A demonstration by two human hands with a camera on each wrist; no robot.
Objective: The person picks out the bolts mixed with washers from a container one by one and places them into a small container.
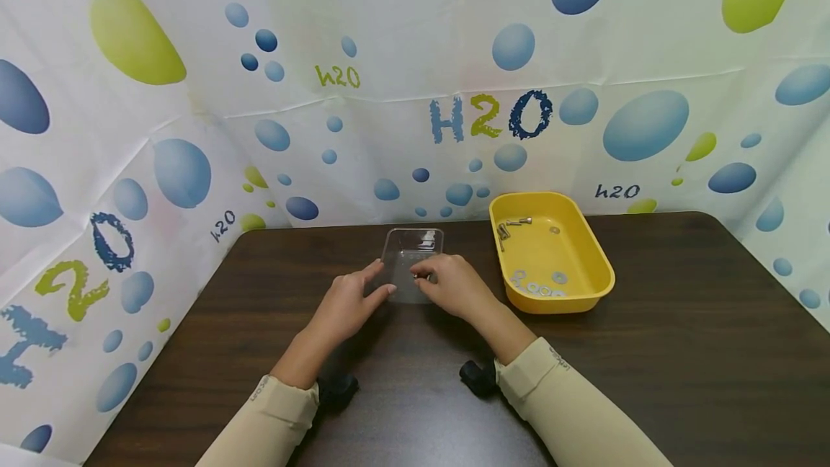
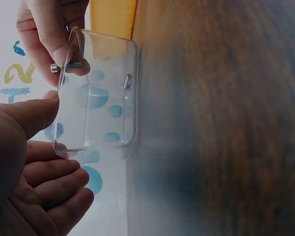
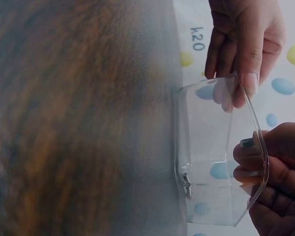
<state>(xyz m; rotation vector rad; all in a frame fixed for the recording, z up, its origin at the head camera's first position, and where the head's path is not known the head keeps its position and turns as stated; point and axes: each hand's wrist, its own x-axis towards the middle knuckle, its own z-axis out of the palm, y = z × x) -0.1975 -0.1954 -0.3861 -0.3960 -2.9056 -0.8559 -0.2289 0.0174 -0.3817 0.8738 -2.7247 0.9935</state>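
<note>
A clear plastic box (image 1: 407, 294) stands on the dark table in front of me. My left hand (image 1: 346, 303) is at its left side, thumb and fingers fairly straight and touching the rim and outer wall. Over the box's right part, my right hand (image 1: 456, 285) pinches a small metal bolt (image 2: 74, 64) between thumb and fingers; the left wrist view shows its cylindrical head and threaded shank. Small metal hardware (image 3: 187, 186) lies on the box floor, seen through the clear wall; the left wrist view shows one short metal piece (image 2: 127, 82) there.
To the right of the box stands a yellow tray (image 1: 586, 265). Several bolts (image 1: 504, 230) lie in its far left corner, and several flat washers (image 1: 533, 287) lie toward its near end. A patterned curtain (image 1: 389, 150) hangs behind the table (image 1: 681, 323).
</note>
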